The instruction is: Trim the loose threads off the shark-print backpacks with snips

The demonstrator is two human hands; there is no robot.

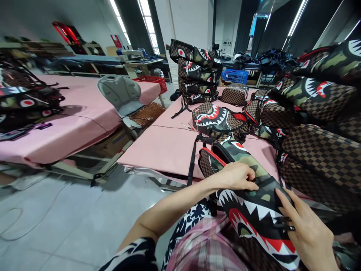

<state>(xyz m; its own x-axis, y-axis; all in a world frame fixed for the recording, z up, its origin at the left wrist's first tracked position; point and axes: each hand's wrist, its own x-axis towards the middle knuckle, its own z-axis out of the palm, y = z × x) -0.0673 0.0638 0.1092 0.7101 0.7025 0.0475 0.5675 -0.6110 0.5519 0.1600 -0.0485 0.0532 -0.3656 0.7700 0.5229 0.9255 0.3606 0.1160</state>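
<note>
A backpack (261,210) with camouflage, brown check and a shark-mouth print lies tilted across my lap and the table's front edge. My left hand (239,176) is closed on its upper camouflage panel, with thumb and fingers curled together at the fabric. Around the bag's right side wraps my right hand (308,222), thumb on top and a dark ring on one finger. Toward the far end, a red-edged flap (211,161) hangs partly open. A black strap (192,162) trails off the bag's left side. What lies under my fingers is hidden.
The pink-covered table (163,145) also bears another shark-print backpack (217,118), a stack of bags (194,71) and a large pile of bags (318,146) on the right. A grey chair (120,92) stands left, beside a second pink table (73,128).
</note>
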